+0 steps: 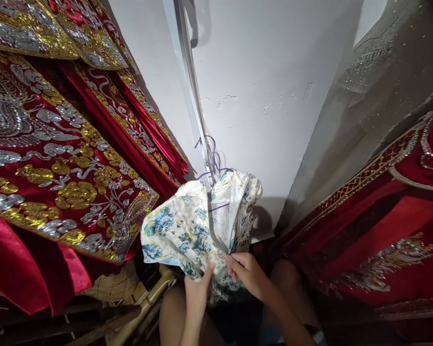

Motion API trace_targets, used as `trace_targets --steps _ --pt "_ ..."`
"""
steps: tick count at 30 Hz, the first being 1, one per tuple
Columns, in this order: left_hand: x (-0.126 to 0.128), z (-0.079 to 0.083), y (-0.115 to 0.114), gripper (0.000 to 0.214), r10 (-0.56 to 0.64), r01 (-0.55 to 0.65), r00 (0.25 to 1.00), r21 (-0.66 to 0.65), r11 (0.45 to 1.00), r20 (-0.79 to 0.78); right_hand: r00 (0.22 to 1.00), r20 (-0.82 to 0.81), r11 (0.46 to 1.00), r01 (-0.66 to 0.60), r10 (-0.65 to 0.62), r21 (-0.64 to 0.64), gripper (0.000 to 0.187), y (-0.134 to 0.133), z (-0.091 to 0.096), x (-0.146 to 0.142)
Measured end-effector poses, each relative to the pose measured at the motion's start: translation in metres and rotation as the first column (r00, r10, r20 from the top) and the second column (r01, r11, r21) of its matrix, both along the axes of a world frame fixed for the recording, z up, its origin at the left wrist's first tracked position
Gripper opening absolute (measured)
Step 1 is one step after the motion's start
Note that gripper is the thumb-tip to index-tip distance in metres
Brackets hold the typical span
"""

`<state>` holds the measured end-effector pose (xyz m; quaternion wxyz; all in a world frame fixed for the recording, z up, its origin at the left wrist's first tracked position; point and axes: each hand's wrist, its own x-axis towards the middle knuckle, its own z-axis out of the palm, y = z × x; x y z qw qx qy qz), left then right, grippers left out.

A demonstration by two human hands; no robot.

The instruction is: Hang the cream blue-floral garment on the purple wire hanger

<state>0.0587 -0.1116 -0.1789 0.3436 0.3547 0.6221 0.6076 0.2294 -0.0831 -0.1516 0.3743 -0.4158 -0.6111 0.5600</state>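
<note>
A white floral dress (182, 228) with blue and green flowers hangs by its shoulders from a thin purple hanger (214, 156). It gapes down the middle, with what looks like a zipper edge (234, 221) along the right side of the gap. My left hand (197, 288) is closed on the cloth left of the gap's lower end, thumb on top. Just to its right, my right hand (246, 271) pinches the dress at the bottom of the opening. Its fingertips hide whether a zipper pull is between them.
Red garments with gold and silver embroidery (75, 192) hang close on the left. Another red beaded garment (389, 230) is at the right, below sheer sparkling fabric (378, 91). A metal bar (187, 62) runs down the white wall (260, 96). Bamboo-like furniture (159, 288) stands lower left.
</note>
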Motion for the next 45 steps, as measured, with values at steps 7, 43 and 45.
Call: trace_targets --steps 7,43,45 --pt "0.028 -0.005 -0.004 0.042 0.236 0.01 0.831 0.439 0.898 -0.504 0.995 -0.101 0.996 0.005 -0.014 -0.09 0.036 -0.006 0.007 -0.007" --pt "0.05 -0.017 -0.013 0.013 -0.401 0.435 0.86 0.043 0.899 -0.314 0.969 0.142 0.978 0.189 -0.201 0.092 0.044 0.005 -0.019 0.0" --pt "0.052 -0.016 -0.014 0.014 -0.412 0.445 0.85 0.029 0.895 -0.33 0.974 0.151 0.983 0.156 -0.17 0.098 0.045 0.008 -0.011 0.004"
